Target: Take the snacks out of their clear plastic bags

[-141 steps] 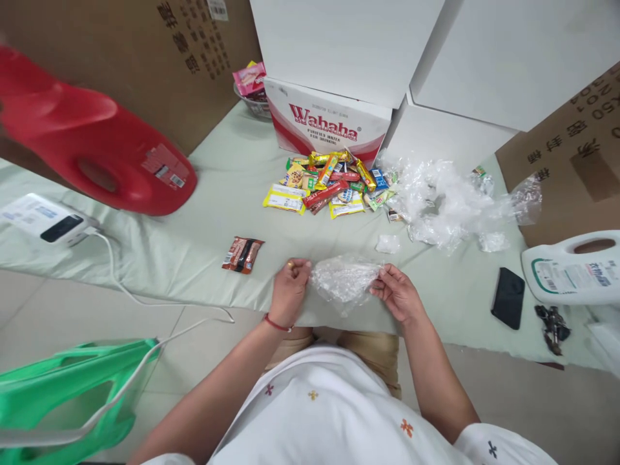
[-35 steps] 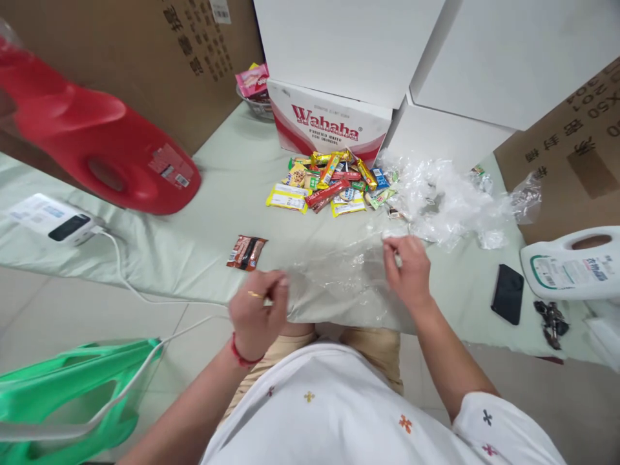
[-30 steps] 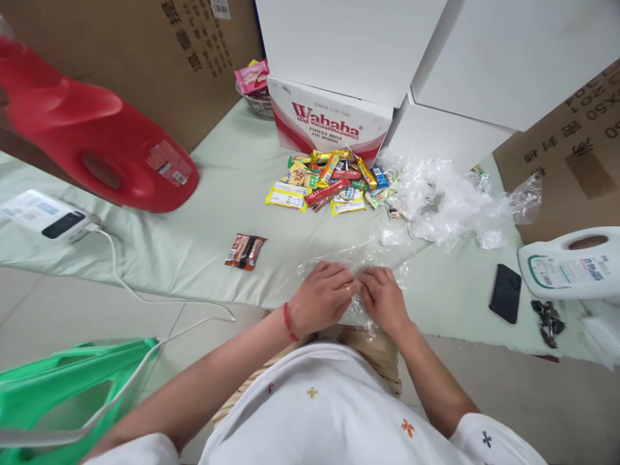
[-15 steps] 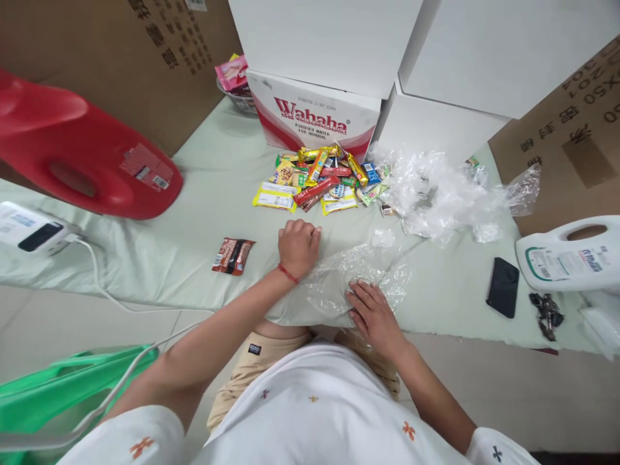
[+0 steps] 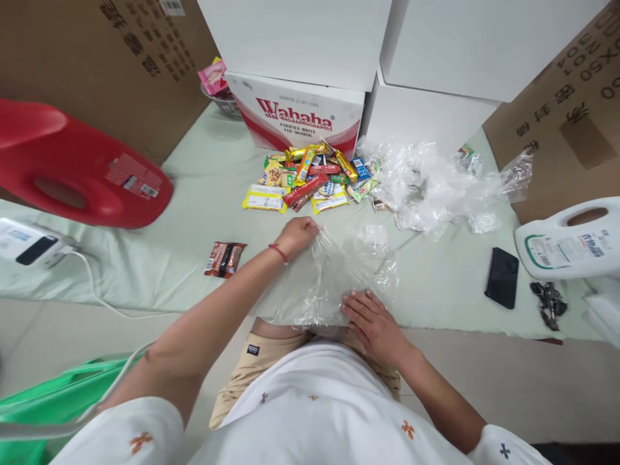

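Green-draped tabletop [image 5: 450, 278] in front of me, a brown cardboard box [image 5: 87, 71] rising on the left and stacked white boxes [image 5: 300, 39] at the back. Right up close, at the near edge, lies the clear plastic bag [image 5: 317, 278], and that's where both hands are! My left fingers [image 5: 307, 225] pinch its far left part, folds fanning out from the tips. My right fingers [image 5: 359, 310] are spread and loose, resting on its near right part, gripping nothing.

Just left of my left forearm [image 5: 213, 316], a brown snack packet [image 5: 224, 259] lies by itself. Straight beyond the bag, it's a colourful heap of wrapped snacks [image 5: 305, 181], piled before the red-and-white Wahaha carton [image 5: 295, 116]. Look right of that heap: a big crumple of clear plastic [image 5: 431, 187] sits next to it. Farther right, a black phone [image 5: 502, 278] lies beside a bunch of keys [image 5: 549, 305], with a white jug [image 5: 571, 245] just behind. Over on the far left, a large red jug [image 5: 121, 187] leans across, and near it sits a white device [image 5: 33, 242] with a white cable [image 5: 92, 278] plugged in.
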Demonstrator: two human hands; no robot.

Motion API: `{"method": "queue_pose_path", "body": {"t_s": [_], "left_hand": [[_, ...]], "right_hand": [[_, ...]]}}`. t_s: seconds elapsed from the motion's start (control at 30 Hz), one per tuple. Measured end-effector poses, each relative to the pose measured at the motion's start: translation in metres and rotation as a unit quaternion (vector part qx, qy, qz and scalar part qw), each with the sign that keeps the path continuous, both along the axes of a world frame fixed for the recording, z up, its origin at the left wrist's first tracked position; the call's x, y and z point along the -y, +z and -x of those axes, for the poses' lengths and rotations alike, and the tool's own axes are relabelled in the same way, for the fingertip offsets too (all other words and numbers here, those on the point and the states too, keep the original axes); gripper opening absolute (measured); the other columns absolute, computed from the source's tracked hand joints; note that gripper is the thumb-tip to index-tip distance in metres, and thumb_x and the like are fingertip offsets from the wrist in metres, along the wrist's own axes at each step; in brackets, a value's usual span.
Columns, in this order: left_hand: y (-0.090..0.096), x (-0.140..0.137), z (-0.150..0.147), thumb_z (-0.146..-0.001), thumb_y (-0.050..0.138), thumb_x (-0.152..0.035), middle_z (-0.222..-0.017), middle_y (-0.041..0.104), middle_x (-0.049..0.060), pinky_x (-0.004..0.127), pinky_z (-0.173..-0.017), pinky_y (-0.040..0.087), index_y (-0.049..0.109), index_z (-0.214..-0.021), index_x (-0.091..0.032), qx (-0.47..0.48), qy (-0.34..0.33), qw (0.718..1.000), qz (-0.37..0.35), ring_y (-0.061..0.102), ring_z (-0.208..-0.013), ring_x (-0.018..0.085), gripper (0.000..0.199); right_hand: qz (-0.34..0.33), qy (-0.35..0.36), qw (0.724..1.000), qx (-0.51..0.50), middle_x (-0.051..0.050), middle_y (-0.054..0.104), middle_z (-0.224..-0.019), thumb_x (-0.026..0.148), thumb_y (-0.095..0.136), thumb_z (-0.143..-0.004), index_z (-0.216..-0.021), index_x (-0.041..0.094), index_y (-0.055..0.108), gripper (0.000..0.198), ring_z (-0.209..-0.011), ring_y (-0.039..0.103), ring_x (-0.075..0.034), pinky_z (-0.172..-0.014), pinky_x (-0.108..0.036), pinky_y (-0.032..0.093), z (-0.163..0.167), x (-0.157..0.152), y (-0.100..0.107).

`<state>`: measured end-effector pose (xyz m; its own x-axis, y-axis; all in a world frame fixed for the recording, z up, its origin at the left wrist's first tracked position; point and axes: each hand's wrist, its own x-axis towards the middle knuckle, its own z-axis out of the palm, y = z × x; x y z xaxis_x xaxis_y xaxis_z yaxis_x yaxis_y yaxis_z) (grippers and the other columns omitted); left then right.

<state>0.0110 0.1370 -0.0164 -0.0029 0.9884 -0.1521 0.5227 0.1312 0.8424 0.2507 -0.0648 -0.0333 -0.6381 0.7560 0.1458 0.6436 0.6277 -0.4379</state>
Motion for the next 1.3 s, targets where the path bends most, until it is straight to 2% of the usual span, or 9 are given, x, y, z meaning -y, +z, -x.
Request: {"method": "queue_pose_path", "body": {"t_s": [0.17, 0.3, 0.4, 0.47, 0.57, 0.77, 0.93, 1.07, 1.3], "left_hand": [[0.022, -0.010, 0.055, -0.077, 0.068, -0.019, -0.062, 0.060, -0.001, 0.028, -0.065, 0.039, 0.063, -0.069, -0.018, -0.013, 0.059, 0.998, 0.013, 0.051, -0.063, 0.016, 0.010], [0.069, 0.035, 0.036, -0.091, 0.054, -0.021, -0.089, 0.068, 0.005, 0.034, -0.083, 0.045, 0.065, -0.088, -0.019, -0.125, 0.121, 0.959, -0.224, 0.058, -0.086, 0.021, 0.012], [0.099, 0.078, -0.001, -0.095, 0.051, -0.021, -0.097, 0.071, 0.009, 0.040, -0.092, 0.047, 0.068, -0.097, -0.020, -0.187, -0.049, 0.914, -0.356, 0.062, -0.098, 0.024, 0.017], [0.103, 0.094, -0.019, -0.094, 0.053, -0.021, -0.095, 0.072, 0.010, 0.041, -0.095, 0.048, 0.070, -0.096, -0.020, -0.235, -0.249, 0.881, -0.326, 0.065, -0.101, 0.025, 0.017], [0.085, 0.093, -0.014, -0.096, 0.050, -0.022, -0.095, 0.073, 0.011, 0.037, -0.080, 0.052, 0.072, -0.091, -0.017, -0.345, -0.379, 0.849, -0.133, 0.070, -0.091, 0.025, 0.023], [0.037, 0.089, 0.051, -0.107, 0.033, -0.044, -0.111, 0.072, 0.016, 0.038, -0.068, 0.051, 0.073, -0.104, -0.014, -0.442, -0.245, 0.862, 0.041, 0.074, -0.089, 0.031, 0.050], [0.010, 0.120, 0.068, -0.106, 0.037, -0.030, -0.114, 0.072, 0.019, 0.045, -0.084, 0.053, 0.074, -0.109, -0.014, -0.440, -0.177, 0.875, -0.097, 0.071, -0.105, 0.033, 0.041], [-0.015, 0.129, 0.077, -0.102, 0.043, -0.017, -0.145, 0.065, 0.013, 0.051, -0.115, 0.040, 0.065, -0.137, -0.022, -0.367, -0.208, 0.875, -0.239, 0.057, -0.138, 0.029, 0.042], [-0.022, 0.135, 0.089, -0.107, 0.040, -0.034, -0.164, 0.047, 0.009, 0.054, -0.127, 0.023, 0.052, -0.153, -0.024, -0.337, -0.212, 0.895, -0.203, 0.045, -0.151, 0.026, 0.049]], "right_hand": [[-0.013, 0.046, 0.999, -0.008, -0.008, 0.058, -0.155, 0.018, 0.052, -0.104, -0.148, 0.020, 0.058, 0.044, -0.152, 0.045, -0.025, -0.127, -0.055, 0.037, -0.004, -0.006, -0.002], [-0.009, 0.090, 0.996, 0.003, -0.008, 0.056, -0.156, 0.020, 0.054, -0.104, -0.145, 0.020, 0.061, 0.042, -0.151, 0.045, -0.025, -0.127, -0.054, 0.036, 0.002, -0.022, -0.002], [-0.006, 0.106, 0.994, 0.014, -0.008, 0.059, -0.154, 0.023, 0.057, -0.103, -0.143, 0.021, 0.064, 0.041, -0.149, 0.048, -0.025, -0.128, -0.054, 0.035, 0.007, -0.030, -0.001], [-0.004, 0.111, 0.994, 0.018, -0.009, 0.062, -0.150, 0.025, 0.060, -0.101, -0.140, 0.020, 0.066, 0.040, -0.146, 0.051, -0.026, -0.127, -0.054, 0.036, 0.008, -0.034, 0.001], [0.005, 0.118, 0.993, 0.020, -0.010, 0.060, -0.152, 0.025, 0.060, -0.102, -0.138, 0.019, 0.067, 0.038, -0.147, 0.050, -0.028, -0.126, -0.055, 0.039, 0.003, -0.037, 0.007], [0.071, 0.096, 0.991, -0.061, -0.013, 0.053, -0.159, 0.022, 0.060, -0.102, -0.137, 0.019, 0.066, 0.036, -0.151, 0.045, -0.029, -0.124, -0.058, 0.041, -0.018, -0.037, 0.018], [0.159, 0.047, 0.972, -0.164, -0.009, 0.072, -0.136, 0.031, 0.060, -0.104, -0.122, 0.025, 0.073, 0.023, -0.125, 0.069, -0.023, -0.106, -0.043, 0.058, -0.029, -0.066, 0.051], [0.053, -0.081, 0.992, -0.080, -0.008, 0.079, -0.112, 0.032, 0.053, -0.105, -0.113, 0.022, 0.075, 0.026, -0.103, 0.074, -0.023, -0.094, -0.038, 0.059, -0.011, -0.148, 0.078], [0.000, -0.070, 0.983, 0.170, -0.020, 0.045, -0.163, 0.036, 0.074, -0.089, -0.157, 0.010, 0.046, 0.078, -0.147, 0.042, -0.039, -0.120, -0.052, 0.038, 0.074, -0.302, 0.054]]}}
